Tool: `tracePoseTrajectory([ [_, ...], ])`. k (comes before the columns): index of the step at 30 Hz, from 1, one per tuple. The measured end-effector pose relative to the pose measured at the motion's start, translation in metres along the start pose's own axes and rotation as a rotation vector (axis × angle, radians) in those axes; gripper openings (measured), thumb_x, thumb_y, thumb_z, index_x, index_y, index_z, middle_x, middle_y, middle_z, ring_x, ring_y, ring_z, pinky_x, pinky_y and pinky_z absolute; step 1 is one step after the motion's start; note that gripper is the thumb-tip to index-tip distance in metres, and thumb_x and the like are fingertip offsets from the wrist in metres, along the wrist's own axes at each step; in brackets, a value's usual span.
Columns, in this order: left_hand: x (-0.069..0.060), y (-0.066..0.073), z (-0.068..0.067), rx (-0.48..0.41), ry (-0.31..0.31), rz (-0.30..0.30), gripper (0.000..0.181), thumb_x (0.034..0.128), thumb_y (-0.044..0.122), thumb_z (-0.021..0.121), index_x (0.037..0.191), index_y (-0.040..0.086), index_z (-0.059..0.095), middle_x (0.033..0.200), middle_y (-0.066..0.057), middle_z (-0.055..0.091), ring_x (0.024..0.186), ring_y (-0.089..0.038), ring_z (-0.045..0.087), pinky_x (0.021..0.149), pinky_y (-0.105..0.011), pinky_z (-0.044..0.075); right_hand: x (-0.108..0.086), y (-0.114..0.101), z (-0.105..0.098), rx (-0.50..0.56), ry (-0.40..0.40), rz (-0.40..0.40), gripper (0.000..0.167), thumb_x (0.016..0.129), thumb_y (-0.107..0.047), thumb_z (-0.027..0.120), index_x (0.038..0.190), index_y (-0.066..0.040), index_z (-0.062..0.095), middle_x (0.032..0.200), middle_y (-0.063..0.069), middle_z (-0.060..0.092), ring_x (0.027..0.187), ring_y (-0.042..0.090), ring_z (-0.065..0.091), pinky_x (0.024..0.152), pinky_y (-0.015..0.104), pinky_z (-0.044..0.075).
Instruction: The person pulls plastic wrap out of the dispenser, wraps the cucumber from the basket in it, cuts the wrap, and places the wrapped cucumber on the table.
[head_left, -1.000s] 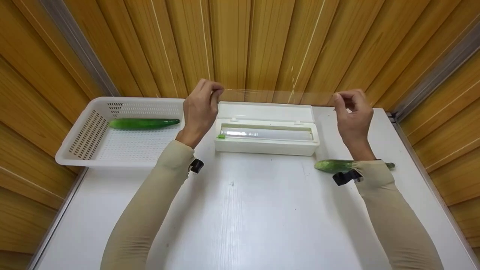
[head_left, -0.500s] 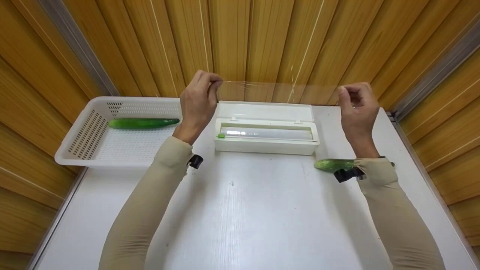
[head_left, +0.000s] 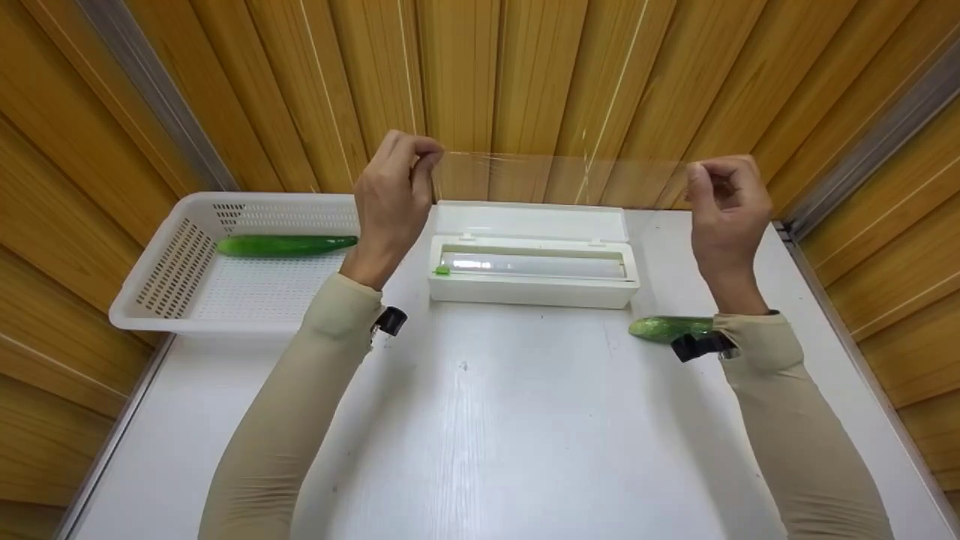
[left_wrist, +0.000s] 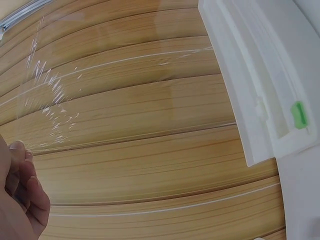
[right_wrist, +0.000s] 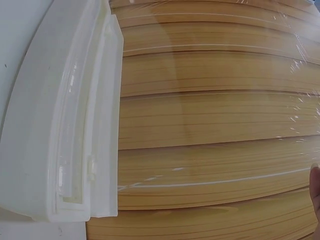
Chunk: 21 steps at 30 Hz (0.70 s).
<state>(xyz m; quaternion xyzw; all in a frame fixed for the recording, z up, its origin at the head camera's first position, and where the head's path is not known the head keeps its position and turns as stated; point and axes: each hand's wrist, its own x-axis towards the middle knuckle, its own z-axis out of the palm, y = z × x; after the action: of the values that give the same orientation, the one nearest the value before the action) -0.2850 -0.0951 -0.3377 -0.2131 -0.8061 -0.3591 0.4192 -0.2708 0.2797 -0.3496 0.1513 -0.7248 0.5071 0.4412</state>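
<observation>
A clear sheet of plastic wrap [head_left: 555,174] is stretched between my two raised hands, above and behind the white wrap dispenser [head_left: 532,295]. My left hand [head_left: 394,202] pinches its left corner between thumb and fingers; the wrap [left_wrist: 47,95] shows shiny creases there in the left wrist view. At the other corner, my right hand [head_left: 729,217] pinches the film with thumb and forefinger. The dispenser lies with its lid up, a roll of film [head_left: 532,265] inside and a green slider [head_left: 442,271] at its left end. Whether the sheet joins the roll I cannot tell.
A white perforated basket [head_left: 225,325] stands at the left with a cucumber [head_left: 285,246] in it. Another cucumber [head_left: 667,328] lies on the white table [head_left: 480,420], partly behind my right wrist. Wood-patterned panels [head_left: 525,90] close off the back and sides.
Both hands have risen, carrying the plastic wrap upward. My right hand has also moved a little to the right and the left hand slightly left, so they are further apart. The dispenser stays put.
</observation>
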Motion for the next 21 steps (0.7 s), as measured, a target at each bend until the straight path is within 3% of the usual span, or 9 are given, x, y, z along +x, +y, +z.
tracePoseTrajectory([
  [11,0.005,0.007,-0.008,-0.015,-0.001,0.030,0.014,0.1083,0.009,0.062,0.108,0.000,0.072,0.099,-0.012,0.066,0.084,-0.023,0.067,0.072,-0.030,0.053,0.004,-0.024,-0.003,0.063,0.000,-0.031,0.012,0.102,0.003,0.064,0.106,0.015,0.067,0.096,-0.009,0.059,0.082,0.014,0.059,0.078,0.025,0.049],
  [21,0.008,0.010,-0.014,-0.019,-0.014,0.043,0.015,0.1087,0.009,0.061,0.109,-0.001,0.072,0.101,-0.013,0.066,0.088,-0.022,0.068,0.077,-0.030,0.056,0.006,-0.029,-0.004,0.100,-0.001,-0.072,0.010,0.101,0.005,0.064,0.103,0.015,0.067,0.096,-0.008,0.060,0.081,0.015,0.059,0.077,0.025,0.048],
])
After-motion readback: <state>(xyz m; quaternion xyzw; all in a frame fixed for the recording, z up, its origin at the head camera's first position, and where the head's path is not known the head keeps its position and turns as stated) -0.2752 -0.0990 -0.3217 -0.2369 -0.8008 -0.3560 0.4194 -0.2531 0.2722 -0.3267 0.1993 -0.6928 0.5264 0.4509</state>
